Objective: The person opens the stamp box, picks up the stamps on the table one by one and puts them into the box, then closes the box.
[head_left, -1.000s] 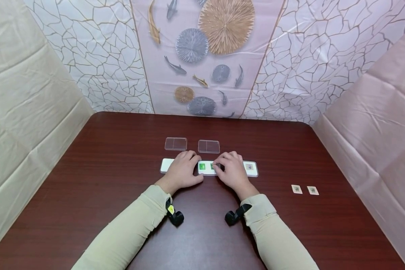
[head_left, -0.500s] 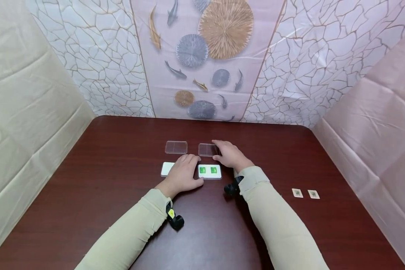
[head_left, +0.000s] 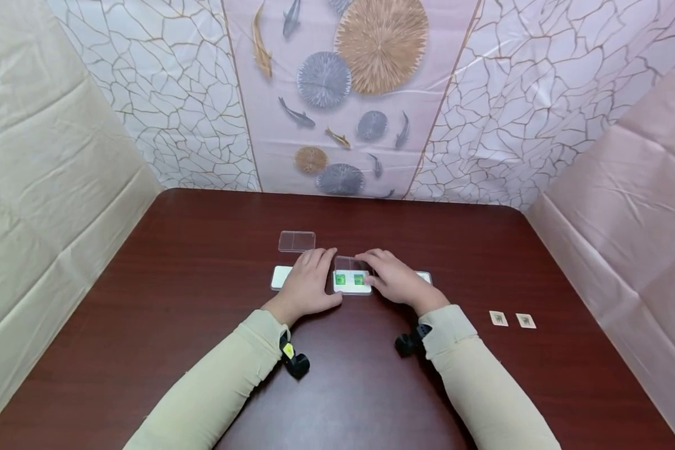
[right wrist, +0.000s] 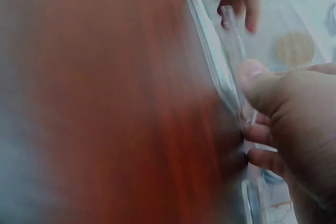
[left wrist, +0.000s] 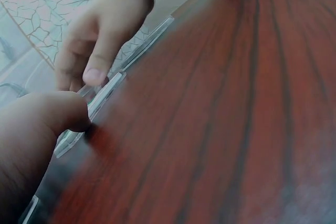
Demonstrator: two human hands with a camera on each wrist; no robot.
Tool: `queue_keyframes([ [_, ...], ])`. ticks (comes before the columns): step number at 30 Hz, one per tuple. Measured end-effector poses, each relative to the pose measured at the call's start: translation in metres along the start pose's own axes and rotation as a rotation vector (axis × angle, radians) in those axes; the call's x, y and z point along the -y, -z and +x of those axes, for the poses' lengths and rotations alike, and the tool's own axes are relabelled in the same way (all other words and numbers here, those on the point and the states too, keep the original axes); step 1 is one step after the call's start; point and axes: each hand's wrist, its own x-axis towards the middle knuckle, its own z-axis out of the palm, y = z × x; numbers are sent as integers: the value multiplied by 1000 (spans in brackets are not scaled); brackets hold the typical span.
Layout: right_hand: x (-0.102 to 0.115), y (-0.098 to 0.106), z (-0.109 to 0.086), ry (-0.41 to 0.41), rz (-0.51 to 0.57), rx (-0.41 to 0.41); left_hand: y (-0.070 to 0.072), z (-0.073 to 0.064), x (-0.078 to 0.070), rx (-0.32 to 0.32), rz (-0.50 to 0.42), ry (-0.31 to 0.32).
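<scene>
A flat white case (head_left: 350, 290) with two green stamp-like squares lies on the table between the hands. My left hand (head_left: 306, 284) spans its left end, thumb at the near edge and fingers at the far edge. With thumb and fingers my right hand (head_left: 396, 281) pinches a clear plastic lid (head_left: 346, 262) by its right end. The lid stands tilted over the far part of the case. In the right wrist view, the lid (right wrist: 234, 32) shows apart from the case (right wrist: 210, 51), at an angle to it.
Another clear lid (head_left: 296, 241) lies farther back on the left. One white case (head_left: 280, 277) is partly under the left hand; another case (head_left: 424, 276) shows behind the right hand. Two small printed squares, one card (head_left: 498, 319) and a second card (head_left: 525, 321), lie at right.
My right hand left the case, reached back to the right-hand clear lid, and brought it toward me over the case with the green squares. The left hand stays nearly in place.
</scene>
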Motion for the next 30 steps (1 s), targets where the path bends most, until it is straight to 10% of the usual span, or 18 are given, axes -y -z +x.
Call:
queue_keyframes([
  [30,17,-7,-18,42,-37,-44,1,-2,2,-70,21,-113],
])
